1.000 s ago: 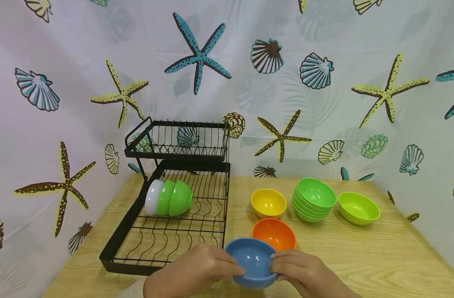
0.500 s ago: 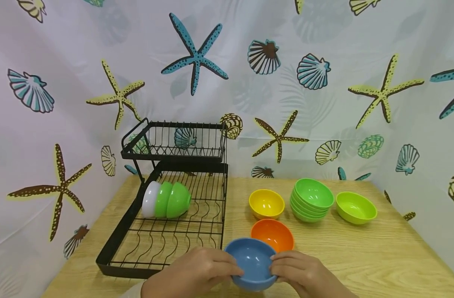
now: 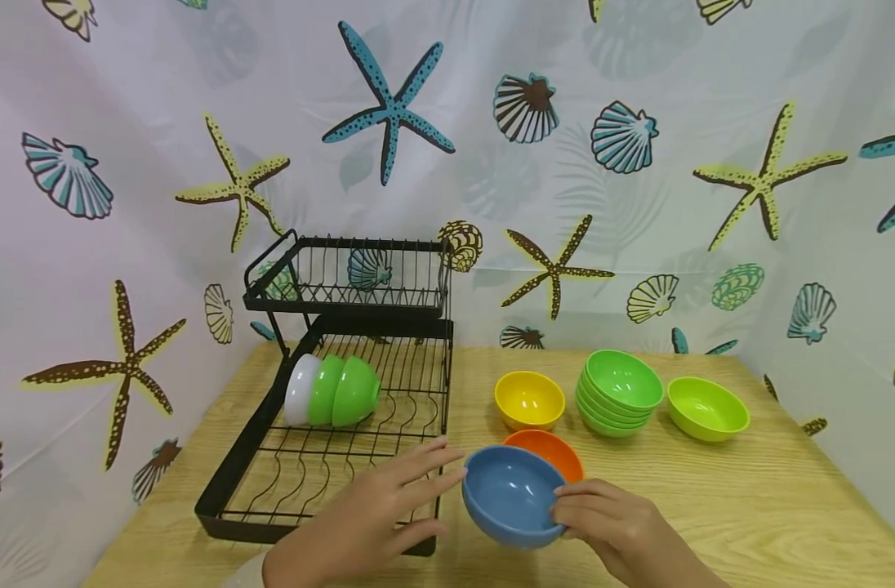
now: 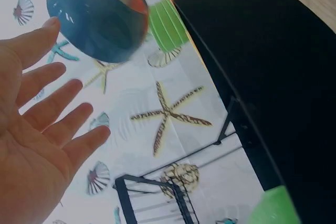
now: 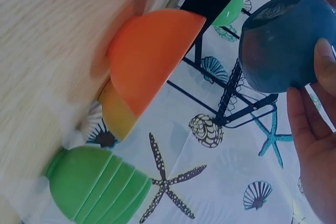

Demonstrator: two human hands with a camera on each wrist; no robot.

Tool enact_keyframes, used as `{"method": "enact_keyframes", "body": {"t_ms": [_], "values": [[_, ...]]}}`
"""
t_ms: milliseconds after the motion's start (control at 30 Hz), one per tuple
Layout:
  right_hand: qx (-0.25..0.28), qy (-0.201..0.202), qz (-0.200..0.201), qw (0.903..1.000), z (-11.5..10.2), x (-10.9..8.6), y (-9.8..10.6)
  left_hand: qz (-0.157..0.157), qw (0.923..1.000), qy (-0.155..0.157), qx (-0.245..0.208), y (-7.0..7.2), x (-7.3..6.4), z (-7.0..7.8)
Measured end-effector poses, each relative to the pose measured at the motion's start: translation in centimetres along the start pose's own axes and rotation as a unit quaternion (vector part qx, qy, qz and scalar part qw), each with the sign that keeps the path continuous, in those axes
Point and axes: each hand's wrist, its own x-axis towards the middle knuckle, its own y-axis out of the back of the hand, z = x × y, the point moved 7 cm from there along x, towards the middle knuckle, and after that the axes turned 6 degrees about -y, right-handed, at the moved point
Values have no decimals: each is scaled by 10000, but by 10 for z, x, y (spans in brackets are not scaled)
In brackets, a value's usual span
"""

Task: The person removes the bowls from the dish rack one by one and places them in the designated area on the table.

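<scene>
A blue bowl (image 3: 517, 494) is tilted in the air over the front of the table, partly covering the orange bowl (image 3: 558, 453) behind it. My right hand (image 3: 612, 523) pinches its right rim, thumb on the outside in the right wrist view. My left hand (image 3: 367, 510) is spread beside the bowl's left side, fingers straight and holding nothing. In the left wrist view the open palm (image 4: 37, 124) faces the camera, its thumb tip close to the blue bowl (image 4: 100, 17).
A black two-tier dish rack (image 3: 249, 531) stands at left. One white bowl (image 3: 298, 392) and two green bowls (image 3: 353, 392) lie on their sides in it. Behind the orange bowl are a yellow bowl (image 3: 530, 400), stacked green bowls (image 3: 616, 396) and a lime bowl (image 3: 707, 410).
My left hand has let go of the blue bowl and moved left, its fingers spreading. The bowl has risen slightly and shifted right in my right hand, tilting more.
</scene>
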Motion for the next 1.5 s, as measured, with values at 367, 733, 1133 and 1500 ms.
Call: {"method": "enact_keyframes", "body": {"t_ms": [367,733,1133,1500], "values": [[-703,-782,497,9932,18,-22,27,-66,9933,1136,199,5,-23,-27],[-2029,-1908,398,9596,45,-52,58,-165,9843,1752,162,4,-38,-44],[-2823,-3147,-945,9013,81,-78,51,-189,9833,1807,72,2,-44,-49],[-2313,-4099,-1888,8619,105,-98,37,-202,9835,1793,98,-1,-49,-50]]}}
